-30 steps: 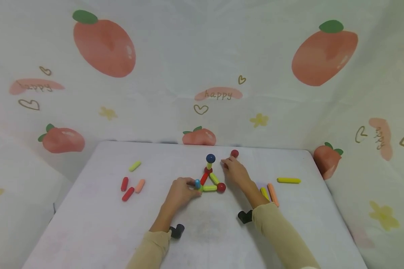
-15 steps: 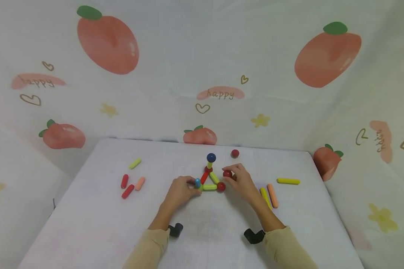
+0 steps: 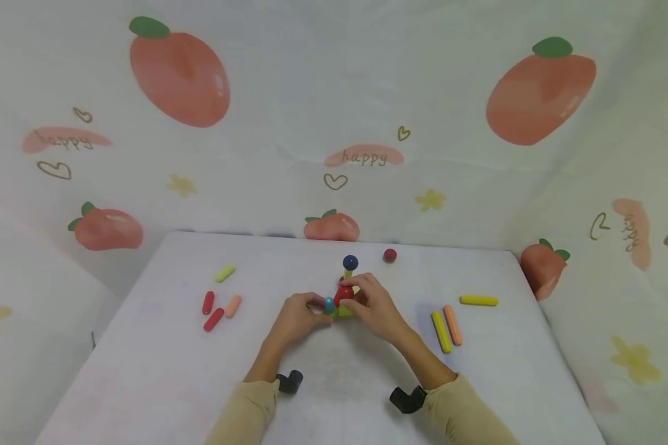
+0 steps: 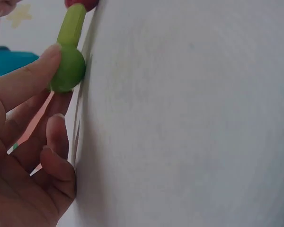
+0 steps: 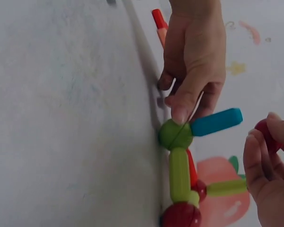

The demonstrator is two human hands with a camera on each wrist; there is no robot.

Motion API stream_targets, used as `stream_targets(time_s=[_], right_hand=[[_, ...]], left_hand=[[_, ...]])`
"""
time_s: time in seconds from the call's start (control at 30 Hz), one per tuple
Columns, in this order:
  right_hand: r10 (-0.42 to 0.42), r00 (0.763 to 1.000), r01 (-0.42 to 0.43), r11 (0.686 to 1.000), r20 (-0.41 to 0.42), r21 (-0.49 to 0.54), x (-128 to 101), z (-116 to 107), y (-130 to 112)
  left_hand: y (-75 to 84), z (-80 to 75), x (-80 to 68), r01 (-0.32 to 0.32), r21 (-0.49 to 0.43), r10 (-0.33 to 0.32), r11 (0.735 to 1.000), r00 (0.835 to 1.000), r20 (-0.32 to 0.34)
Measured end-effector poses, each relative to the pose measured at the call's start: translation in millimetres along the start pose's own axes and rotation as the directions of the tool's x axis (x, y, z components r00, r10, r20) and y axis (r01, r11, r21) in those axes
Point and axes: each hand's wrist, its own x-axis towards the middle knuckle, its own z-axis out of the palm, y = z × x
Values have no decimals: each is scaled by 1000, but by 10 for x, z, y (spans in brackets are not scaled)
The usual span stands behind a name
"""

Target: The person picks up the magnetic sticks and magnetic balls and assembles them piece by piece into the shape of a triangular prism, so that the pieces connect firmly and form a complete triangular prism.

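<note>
On white tabletop (image 3: pixel 334 389), pinching green ball (image 4: pixel 70 71) in left hand (image 3: pixel 297 321), red ball (image 3: pixel 345 293) in right hand (image 3: pixel 377 310); likely light, stiff, best gripped mid-ball.

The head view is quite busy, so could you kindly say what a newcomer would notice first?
Probably the large printed fruits high on the cloth behind the table. Mid-table, the left hand pinches the green ball of a stick frame, while the right hand holds a red ball near a blue stick. A dark blue ball stands out atop an upright stick at the back.
</note>
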Motion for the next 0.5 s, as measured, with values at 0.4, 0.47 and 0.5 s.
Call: stream_targets(time_s=[0.4, 0.47, 0.5], right_hand=[[-102, 995, 102, 994, 5, 31, 73, 201, -12], [-93, 996, 92, 995, 10, 29, 69, 210, -5], [-90, 996, 90, 996, 14, 26, 67, 211, -4]], left_hand=[[-12, 0, -23, -59, -23, 58, 998, 998, -28], [-7, -3, -27, -56, -22, 56, 998, 998, -24], [-6, -4, -29, -53, -22, 52, 998, 998, -24]])
